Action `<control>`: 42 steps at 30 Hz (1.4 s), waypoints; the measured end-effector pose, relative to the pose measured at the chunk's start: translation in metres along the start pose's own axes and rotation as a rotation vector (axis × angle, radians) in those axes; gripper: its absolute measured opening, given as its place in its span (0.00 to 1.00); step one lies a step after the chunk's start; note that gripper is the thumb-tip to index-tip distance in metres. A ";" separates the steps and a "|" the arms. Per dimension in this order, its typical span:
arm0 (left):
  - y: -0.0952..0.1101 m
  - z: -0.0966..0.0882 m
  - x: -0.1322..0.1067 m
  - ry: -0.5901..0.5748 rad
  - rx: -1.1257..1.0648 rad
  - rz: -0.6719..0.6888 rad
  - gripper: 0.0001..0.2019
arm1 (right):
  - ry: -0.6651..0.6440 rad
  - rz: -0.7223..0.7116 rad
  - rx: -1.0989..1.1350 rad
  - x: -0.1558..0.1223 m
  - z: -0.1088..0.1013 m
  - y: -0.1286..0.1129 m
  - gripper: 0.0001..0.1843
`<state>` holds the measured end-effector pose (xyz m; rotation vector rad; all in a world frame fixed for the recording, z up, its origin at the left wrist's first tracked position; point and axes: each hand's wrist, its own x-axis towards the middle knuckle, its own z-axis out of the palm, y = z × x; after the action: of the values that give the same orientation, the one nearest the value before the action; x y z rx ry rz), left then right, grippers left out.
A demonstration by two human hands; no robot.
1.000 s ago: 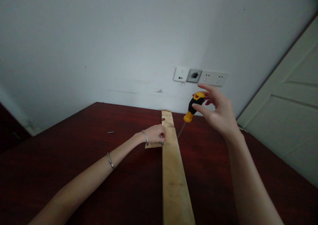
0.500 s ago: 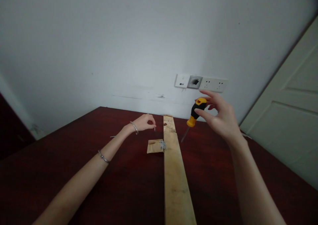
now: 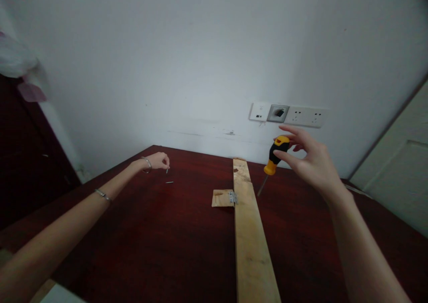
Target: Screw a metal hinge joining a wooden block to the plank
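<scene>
My left hand (image 3: 159, 161) is closed in a pinch on a small, thin screw (image 3: 167, 171) over the left side of the dark red table. Just below it, a second thin metal piece (image 3: 169, 182) lies on the tabletop. My right hand (image 3: 309, 160) grips a yellow and black screwdriver (image 3: 278, 150) by its handle, between thumb and fingers, its shaft slanting down to the left. The tip hangs just right of a long wooden board (image 3: 254, 240). A metal hinge (image 3: 232, 198) joins that board's left edge to a small wooden piece (image 3: 222, 198).
The red table (image 3: 187, 249) ends against a white wall (image 3: 200, 62) with a row of sockets (image 3: 287, 115) behind my right hand. A pale door (image 3: 401, 160) stands at the right. A light-coloured object (image 3: 60, 295) shows at the lower left.
My left hand has moved left, away from the hinge, with the screw still in its fingers. The view has turned left, and my right hand keeps the screwdriver beside the board.
</scene>
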<state>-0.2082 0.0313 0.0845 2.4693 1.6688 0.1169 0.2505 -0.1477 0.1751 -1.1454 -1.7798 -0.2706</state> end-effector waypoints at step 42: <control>0.130 0.024 0.031 -0.389 -0.101 0.269 0.45 | -0.023 0.075 0.220 0.001 0.028 0.002 0.33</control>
<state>-0.0740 0.0102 0.0828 2.4301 1.1458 -0.2281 0.2352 -0.1291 0.1608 -1.0577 -1.7351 -0.0162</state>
